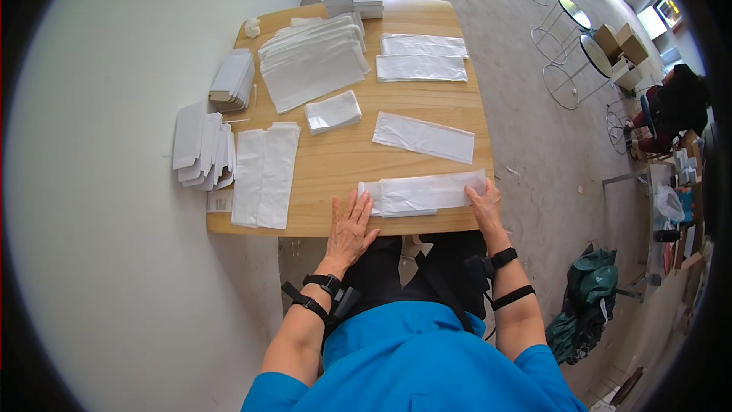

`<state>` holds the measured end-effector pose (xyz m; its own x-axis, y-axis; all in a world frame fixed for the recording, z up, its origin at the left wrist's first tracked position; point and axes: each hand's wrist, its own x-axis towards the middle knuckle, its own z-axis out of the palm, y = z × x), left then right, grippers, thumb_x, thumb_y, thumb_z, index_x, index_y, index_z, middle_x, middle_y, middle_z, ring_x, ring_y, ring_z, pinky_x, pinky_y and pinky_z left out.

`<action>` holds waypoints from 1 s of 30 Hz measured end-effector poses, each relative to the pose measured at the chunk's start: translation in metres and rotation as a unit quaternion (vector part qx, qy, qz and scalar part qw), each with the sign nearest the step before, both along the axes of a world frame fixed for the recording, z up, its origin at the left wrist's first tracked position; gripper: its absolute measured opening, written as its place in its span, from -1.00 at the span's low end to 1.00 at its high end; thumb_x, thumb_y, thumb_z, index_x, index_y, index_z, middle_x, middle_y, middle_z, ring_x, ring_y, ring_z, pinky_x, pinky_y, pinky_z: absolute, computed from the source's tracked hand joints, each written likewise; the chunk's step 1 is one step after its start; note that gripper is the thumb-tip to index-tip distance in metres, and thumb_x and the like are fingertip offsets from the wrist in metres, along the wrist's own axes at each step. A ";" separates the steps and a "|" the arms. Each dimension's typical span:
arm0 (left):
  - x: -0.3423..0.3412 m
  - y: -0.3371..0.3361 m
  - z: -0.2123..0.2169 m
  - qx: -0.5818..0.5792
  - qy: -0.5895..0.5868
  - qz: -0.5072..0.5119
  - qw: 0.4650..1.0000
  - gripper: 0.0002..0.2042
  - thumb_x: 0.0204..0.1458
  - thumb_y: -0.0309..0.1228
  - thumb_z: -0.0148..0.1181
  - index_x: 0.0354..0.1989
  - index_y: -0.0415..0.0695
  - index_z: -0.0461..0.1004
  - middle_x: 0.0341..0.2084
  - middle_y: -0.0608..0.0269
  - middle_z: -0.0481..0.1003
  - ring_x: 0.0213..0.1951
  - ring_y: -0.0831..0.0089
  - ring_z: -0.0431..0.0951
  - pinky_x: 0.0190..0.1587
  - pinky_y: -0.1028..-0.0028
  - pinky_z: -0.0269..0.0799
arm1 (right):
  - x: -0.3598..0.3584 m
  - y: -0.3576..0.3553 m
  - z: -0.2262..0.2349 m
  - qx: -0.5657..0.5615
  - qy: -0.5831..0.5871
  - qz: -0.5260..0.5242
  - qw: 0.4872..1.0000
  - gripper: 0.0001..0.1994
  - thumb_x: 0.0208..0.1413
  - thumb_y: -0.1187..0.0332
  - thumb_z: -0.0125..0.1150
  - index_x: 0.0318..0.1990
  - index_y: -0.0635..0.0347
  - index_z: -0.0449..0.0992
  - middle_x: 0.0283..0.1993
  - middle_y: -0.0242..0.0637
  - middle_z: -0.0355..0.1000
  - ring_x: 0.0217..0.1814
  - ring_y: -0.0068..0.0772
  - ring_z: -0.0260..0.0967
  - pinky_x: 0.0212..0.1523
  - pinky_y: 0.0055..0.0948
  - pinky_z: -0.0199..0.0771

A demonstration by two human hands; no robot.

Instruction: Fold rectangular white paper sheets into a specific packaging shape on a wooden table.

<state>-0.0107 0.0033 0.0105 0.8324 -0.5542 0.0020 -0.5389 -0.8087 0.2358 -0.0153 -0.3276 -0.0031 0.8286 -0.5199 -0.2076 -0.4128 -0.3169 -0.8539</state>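
A long folded white translucent sheet (423, 194) lies along the near edge of the wooden table, over another white folded piece (412, 213). My left hand (351, 223) rests on its left end, fingers stretched out. At the other end, my right hand (485, 203) pinches the corner of the sheet between thumb and fingers. Just beyond it lies a single folded white strip (424, 138), slightly askew. A smaller folded white piece (333, 111) sits near the table's middle.
The wooden table (328, 172) stands against a white wall. Fanned white sheets (313, 61), strips at the far right (422, 69) and near left (265, 175), and stacked white cartons (202, 145) lie on it. Round stools (595, 55) stand beyond; a person (671, 111) sits at right.
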 end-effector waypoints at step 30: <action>0.001 -0.012 -0.001 -0.097 -0.028 0.049 0.994 -0.47 -0.03 -0.24 0.24 0.14 -0.08 0.30 0.17 0.26 0.26 0.25 0.25 0.17 0.29 -0.02 -0.12 | 0.018 0.153 -0.013 0.118 -0.041 0.095 0.988 -0.83 0.10 0.46 0.05 -0.22 0.35 0.50 -0.35 -0.11 0.55 -0.29 -0.31 0.55 -0.23 -0.40 0.53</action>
<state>-0.0092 -0.0087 0.0099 0.8779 -0.4552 0.1487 -0.4766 -0.8004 0.3637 0.0026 -0.1744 -0.0162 0.9256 -0.2994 -0.2317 -0.2907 -0.1701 -0.9416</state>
